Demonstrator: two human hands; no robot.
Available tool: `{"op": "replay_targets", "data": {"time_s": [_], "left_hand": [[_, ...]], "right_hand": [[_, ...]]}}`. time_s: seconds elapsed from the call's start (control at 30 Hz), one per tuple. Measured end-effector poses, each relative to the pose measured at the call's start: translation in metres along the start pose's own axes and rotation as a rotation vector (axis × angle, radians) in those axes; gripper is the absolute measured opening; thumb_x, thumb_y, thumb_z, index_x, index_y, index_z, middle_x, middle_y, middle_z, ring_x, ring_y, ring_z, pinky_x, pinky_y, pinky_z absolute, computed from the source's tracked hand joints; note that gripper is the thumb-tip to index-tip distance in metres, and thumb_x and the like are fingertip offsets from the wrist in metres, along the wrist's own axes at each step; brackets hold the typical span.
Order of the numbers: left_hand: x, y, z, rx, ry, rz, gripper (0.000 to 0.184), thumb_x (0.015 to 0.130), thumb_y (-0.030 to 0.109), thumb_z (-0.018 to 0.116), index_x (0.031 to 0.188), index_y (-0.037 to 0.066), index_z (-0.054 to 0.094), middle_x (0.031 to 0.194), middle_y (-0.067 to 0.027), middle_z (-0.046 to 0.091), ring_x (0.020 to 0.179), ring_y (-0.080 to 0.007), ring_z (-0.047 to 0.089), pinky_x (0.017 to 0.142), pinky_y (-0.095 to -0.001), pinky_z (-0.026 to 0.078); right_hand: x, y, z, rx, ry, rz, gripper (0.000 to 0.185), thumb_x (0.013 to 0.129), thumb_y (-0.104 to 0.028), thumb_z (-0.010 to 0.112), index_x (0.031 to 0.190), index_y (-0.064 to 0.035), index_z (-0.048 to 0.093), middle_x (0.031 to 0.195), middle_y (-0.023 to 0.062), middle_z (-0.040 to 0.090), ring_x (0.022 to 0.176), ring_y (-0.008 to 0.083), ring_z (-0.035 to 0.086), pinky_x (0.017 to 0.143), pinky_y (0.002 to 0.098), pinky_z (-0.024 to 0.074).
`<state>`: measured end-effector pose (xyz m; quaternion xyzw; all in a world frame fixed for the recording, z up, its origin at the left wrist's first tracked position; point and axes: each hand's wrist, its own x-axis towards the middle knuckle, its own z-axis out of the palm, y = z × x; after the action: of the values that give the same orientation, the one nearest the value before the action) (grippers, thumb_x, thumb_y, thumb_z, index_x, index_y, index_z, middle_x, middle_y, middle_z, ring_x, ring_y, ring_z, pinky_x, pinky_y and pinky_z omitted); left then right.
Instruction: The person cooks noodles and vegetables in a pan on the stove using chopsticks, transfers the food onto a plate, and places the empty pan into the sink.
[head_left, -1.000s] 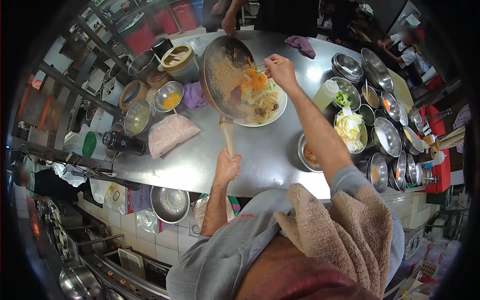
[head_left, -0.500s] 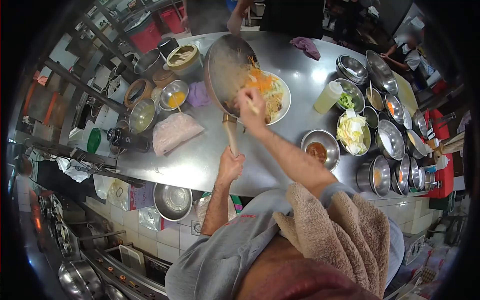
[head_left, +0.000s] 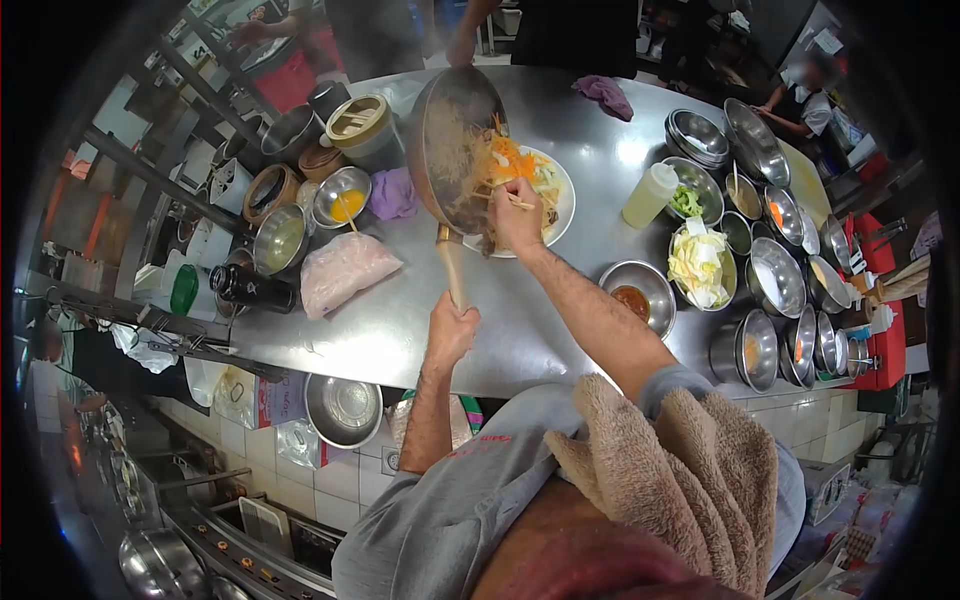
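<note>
My left hand is closed round the pale handle of a frying pan, which is tilted over the left side of a white plate. Steam rises from the noodles in the pan. Orange shreds and pale shredded vegetables lie at the pan's edge and over the plate. My right hand is closed on chopsticks at the pan's lower right rim, above the plate. The chopstick tips are hidden among the food.
Left of the pan are a bag of pink meat, an egg bowl, a purple cloth and a steamer. To the right stand a squeeze bottle, a sauce bowl and several metal bowls. People stand across the table.
My right hand has moved down and left from above the plate's upper side to the pan's lower rim. More orange shreds and noodles have shifted towards the plate. My left hand keeps its hold.
</note>
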<state>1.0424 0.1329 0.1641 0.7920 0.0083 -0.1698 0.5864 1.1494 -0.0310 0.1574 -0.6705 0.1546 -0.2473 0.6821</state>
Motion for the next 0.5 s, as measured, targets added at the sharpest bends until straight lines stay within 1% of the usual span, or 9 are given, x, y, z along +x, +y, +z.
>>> {"op": "replay_targets", "data": {"time_s": [0.03, 0.07, 0.17, 0.23, 0.27, 0.33, 0.37, 0.43, 0.5], "left_hand": [[-0.002, -0.003, -0.001, 0.025, 0.013, -0.003, 0.015, 0.075, 0.005, 0.053, 0.087, 0.000, 0.046, 0.061, -0.0055, 0.050, 0.044, -0.0136, 0.051, 0.035, -0.0283, 0.041], [-0.003, -0.006, -0.003, 0.023, 0.013, -0.009, 0.015, 0.075, 0.005, 0.053, 0.087, 0.000, 0.046, 0.061, -0.0055, 0.050, 0.044, -0.0136, 0.051, 0.035, -0.0283, 0.041], [0.006, -0.015, -0.011, 0.065, 0.007, -0.002, 0.018, 0.075, 0.007, 0.055, 0.088, -0.002, 0.046, 0.062, -0.0084, 0.052, 0.048, -0.0174, 0.054, 0.041, -0.0327, 0.044], [0.011, -0.024, -0.016, 0.201, 0.048, 0.101, 0.022, 0.076, 0.009, 0.057, 0.089, -0.004, 0.046, 0.063, -0.0136, 0.054, 0.054, -0.0240, 0.057, 0.052, -0.0374, 0.047], [0.013, -0.028, -0.020, 0.201, 0.048, 0.104, 0.022, 0.076, 0.009, 0.057, 0.089, -0.004, 0.046, 0.063, -0.0136, 0.054, 0.054, -0.0240, 0.057, 0.052, -0.0374, 0.047], [0.011, -0.022, -0.024, 0.280, 0.050, 0.083, 0.025, 0.077, 0.012, 0.058, 0.091, -0.005, 0.046, 0.067, -0.0202, 0.057, 0.063, -0.0332, 0.059, 0.061, -0.0415, 0.046], [0.010, -0.023, -0.025, 0.278, 0.051, 0.086, 0.025, 0.077, 0.012, 0.058, 0.091, -0.005, 0.046, 0.067, -0.0202, 0.057, 0.063, -0.0332, 0.059, 0.061, -0.0415, 0.046], [0.009, -0.024, -0.028, 0.368, 0.106, 0.211, 0.025, 0.076, 0.012, 0.052, 0.094, -0.005, 0.048, 0.073, -0.0190, 0.057, 0.062, -0.0290, 0.058, 0.059, -0.0385, 0.046], [0.006, -0.017, -0.029, 0.375, 0.104, 0.165, 0.026, 0.076, 0.013, 0.052, 0.095, -0.005, 0.048, 0.074, -0.0201, 0.058, 0.066, -0.0314, 0.058, 0.063, -0.0394, 0.046]], "right_hand": [[-0.001, 0.006, -0.002, -0.122, -0.002, -0.055, 0.012, 0.082, -0.011, 0.057, 0.080, -0.0007, 0.051, 0.067, 0.0125, 0.057, 0.060, 0.0222, 0.055, 0.060, 0.0340, 0.0453], [-0.001, 0.012, -0.004, -0.125, -0.005, -0.051, 0.012, 0.082, -0.011, 0.057, 0.080, -0.0007, 0.051, 0.067, 0.0125, 0.057, 0.060, 0.0222, 0.055, 0.060, 0.0340, 0.0453], [0.003, 0.002, -0.013, -0.205, -0.038, -0.191, 0.013, 0.080, -0.010, 0.057, 0.077, 0.0006, 0.051, 0.072, 0.0162, 0.058, 0.067, 0.0284, 0.056, 0.064, 0.0371, 0.0449], [0.005, -0.002, -0.021, -0.348, -0.083, -0.222, 0.011, 0.079, -0.009, 0.058, 0.078, 0.0002, 0.053, 0.074, 0.0171, 0.059, 0.068, 0.0299, 0.058, 0.064, 0.0372, 0.0454], [0.004, -0.003, -0.021, -0.347, -0.081, -0.226, 0.011, 0.079, -0.009, 0.058, 0.078, 0.0002, 0.053, 0.074, 0.0171, 0.059, 0.068, 0.0299, 0.058, 0.064, 0.0372, 0.0454], [0.004, -0.002, -0.024, -0.397, -0.089, -0.370, 0.011, 0.079, -0.010, 0.058, 0.078, 0.0006, 0.054, 0.074, 0.0180, 0.060, 0.069, 0.0313, 0.059, 0.062, 0.0367, 0.0460], [0.007, -0.003, -0.026, -0.397, -0.087, -0.374, 0.011, 0.079, -0.010, 0.058, 0.078, 0.0006, 0.054, 0.074, 0.0180, 0.060, 0.069, 0.0313, 0.059, 0.062, 0.0367, 0.0460], [0.013, -0.023, -0.029, -0.318, -0.160, -0.246, 0.012, 0.080, -0.011, 0.057, 0.079, 0.0010, 0.057, 0.070, 0.0160, 0.061, 0.067, 0.0264, 0.061, 0.060, 0.0347, 0.0464], [0.021, -0.060, -0.034, -0.254, -0.142, -0.174, 0.013, 0.080, -0.012, 0.057, 0.079, 0.0012, 0.057, 0.069, 0.0149, 0.061, 0.066, 0.0234, 0.061, 0.060, 0.0339, 0.0464]]}}
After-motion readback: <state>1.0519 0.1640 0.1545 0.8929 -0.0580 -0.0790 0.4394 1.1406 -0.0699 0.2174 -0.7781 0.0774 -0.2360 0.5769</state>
